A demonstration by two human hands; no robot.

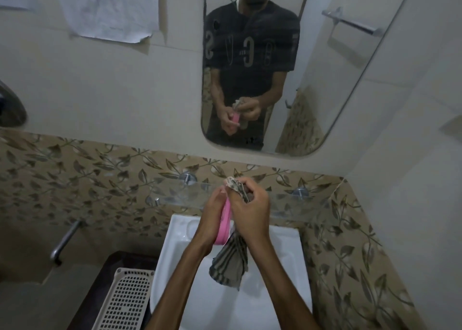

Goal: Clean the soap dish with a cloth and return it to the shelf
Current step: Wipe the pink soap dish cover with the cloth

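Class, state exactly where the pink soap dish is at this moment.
In the head view, the pink soap dish is held on edge by the left hand above the white sink, against the right hand's striped cloth.

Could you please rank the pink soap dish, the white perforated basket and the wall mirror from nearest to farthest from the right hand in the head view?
From the right hand:
1. Pink soap dish, touching it, held by the left hand.
2. White perforated basket, lower left beside the sink.
3. Wall mirror, up on the wall.
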